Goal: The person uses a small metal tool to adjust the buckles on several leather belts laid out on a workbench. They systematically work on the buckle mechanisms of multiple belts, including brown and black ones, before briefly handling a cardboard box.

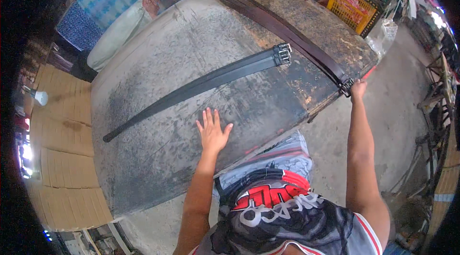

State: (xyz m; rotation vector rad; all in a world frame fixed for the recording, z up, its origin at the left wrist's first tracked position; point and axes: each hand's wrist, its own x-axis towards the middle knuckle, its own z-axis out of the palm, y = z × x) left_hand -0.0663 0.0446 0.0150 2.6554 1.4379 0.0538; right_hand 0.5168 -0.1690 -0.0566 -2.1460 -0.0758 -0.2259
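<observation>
My left hand point(212, 130) lies flat, fingers spread, on the worn grey worktable point(158, 63), just below a stack of black leather belts point(201, 82) that runs diagonally, with its metal buckles point(283, 54) at the upper right end. My right hand point(357, 89) reaches to the table's right corner and grips the buckle end point(346, 85) of a dark brown belt stack point(278, 25) that lies along the table's far right side.
A yellow plastic crate point(352, 10) sits beyond the table's far right. A person in blue patterned cloth point(120, 1) is at the far left. Flattened cardboard point(67, 159) covers the floor on the left. Bare concrete floor point(402, 92) lies to the right.
</observation>
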